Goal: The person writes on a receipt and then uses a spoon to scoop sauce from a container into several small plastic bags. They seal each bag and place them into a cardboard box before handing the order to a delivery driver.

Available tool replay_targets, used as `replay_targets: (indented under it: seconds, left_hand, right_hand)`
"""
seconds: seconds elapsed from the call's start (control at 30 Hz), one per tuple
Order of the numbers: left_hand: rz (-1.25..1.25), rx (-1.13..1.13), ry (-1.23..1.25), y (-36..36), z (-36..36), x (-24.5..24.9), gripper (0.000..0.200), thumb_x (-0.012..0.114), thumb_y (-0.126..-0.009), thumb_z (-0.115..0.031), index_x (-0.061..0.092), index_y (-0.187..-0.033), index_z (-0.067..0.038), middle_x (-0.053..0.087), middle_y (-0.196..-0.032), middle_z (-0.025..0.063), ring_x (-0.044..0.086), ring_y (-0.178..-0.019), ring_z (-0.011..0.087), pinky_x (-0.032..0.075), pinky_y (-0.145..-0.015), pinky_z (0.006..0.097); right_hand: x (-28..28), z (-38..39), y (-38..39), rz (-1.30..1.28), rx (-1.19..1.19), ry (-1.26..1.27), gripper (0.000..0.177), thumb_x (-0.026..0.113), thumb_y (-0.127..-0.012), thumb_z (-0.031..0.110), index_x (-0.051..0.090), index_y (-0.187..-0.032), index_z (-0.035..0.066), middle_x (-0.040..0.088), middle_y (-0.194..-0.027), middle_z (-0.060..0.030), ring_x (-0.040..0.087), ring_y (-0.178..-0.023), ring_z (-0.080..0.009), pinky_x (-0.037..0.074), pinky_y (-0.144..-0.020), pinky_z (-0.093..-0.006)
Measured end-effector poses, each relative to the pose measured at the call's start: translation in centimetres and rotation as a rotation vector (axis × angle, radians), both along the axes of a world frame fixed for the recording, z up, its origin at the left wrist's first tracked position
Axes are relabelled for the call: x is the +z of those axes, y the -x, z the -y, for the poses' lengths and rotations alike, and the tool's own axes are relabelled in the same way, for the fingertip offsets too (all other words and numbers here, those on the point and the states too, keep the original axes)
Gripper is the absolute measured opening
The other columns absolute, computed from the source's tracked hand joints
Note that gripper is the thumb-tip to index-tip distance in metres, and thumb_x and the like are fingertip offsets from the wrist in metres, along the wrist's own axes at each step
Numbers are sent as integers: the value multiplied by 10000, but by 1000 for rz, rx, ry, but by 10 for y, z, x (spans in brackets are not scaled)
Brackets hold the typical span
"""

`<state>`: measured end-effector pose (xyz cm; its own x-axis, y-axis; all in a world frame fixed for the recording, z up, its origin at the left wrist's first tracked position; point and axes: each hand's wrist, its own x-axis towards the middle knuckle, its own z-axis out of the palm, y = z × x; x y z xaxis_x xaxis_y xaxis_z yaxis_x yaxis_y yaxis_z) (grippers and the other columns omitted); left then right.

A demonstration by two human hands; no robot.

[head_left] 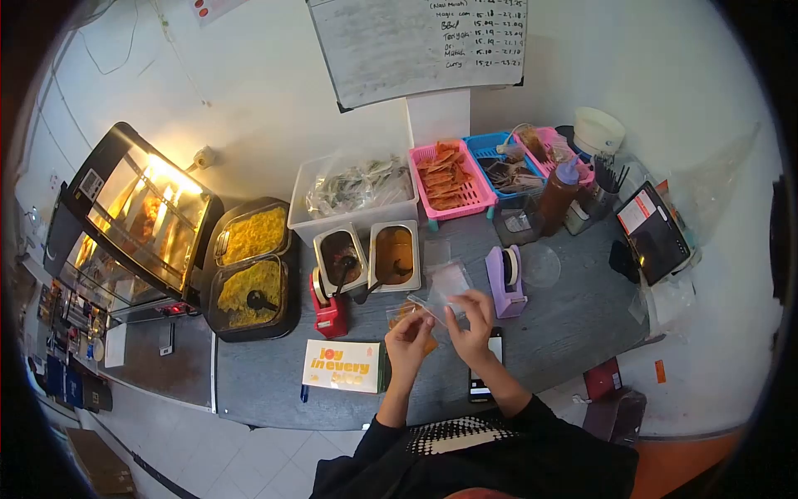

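Note:
My left hand [406,343] is closed, its thumb and fingertips pinching one edge of a small clear plastic bag [447,285]. On the bag's other side, my right hand [471,326] has its thumb and forefinger curled in at the plastic, with the other fingers bent. The bag looks flat and see-through. Partly hidden behind my left hand is a clear packet with orange contents [403,314]. A white box with yellow lettering [343,366] lies left of my left hand. Under my right forearm a dark phone [480,387] is partly covered.
A red tape dispenser [329,314] and a purple one [505,287] flank my hands. Behind are two metal sauce tubs [393,249], a clear bin [309,200] and a pink basket [482,200]. Yellow food trays [249,289] and a lit warmer [137,212] stand left; a tablet [657,241] right.

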<state>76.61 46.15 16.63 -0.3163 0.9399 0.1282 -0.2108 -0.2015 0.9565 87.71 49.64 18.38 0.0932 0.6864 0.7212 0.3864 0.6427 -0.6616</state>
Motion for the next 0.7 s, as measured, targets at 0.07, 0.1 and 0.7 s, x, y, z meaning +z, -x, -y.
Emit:
replay_targets:
  seconds: [0.07, 0.1, 0.7]
  left_hand:
    - [-64, 4, -42, 2, 4, 2, 175, 602, -766, -5, 583, -936, 33, 614, -857, 68, 584, -768, 115, 455, -710, 210]
    - [-94, 6, -62, 3, 7, 2, 199, 599, -765, 5, 575, -960, 38, 615, -867, 74, 588, -779, 120, 461, -719, 218]
    - [-554, -16, 229, 20, 14, -15, 187, 461, -805, -135, 581, -788, 7, 585, -606, 85, 574, -553, 163, 424, -489, 262]
  right_hand:
    - [2, 6, -3, -8, 235, 102, 176, 654, -698, 36, 595, -861, 9, 576, -808, -106, 585, -732, -191, 472, -619, -301]
    - [6, 8, -2, -26, 328, 169, 181, 652, -706, 43, 597, -874, 5, 582, -812, -104, 592, -736, -181, 479, -616, -287]
    - [9, 25, 16, 492, 398, 129, 308, 585, -646, -58, 589, -951, -17, 503, -776, -108, 540, -739, -233, 455, -671, -299]
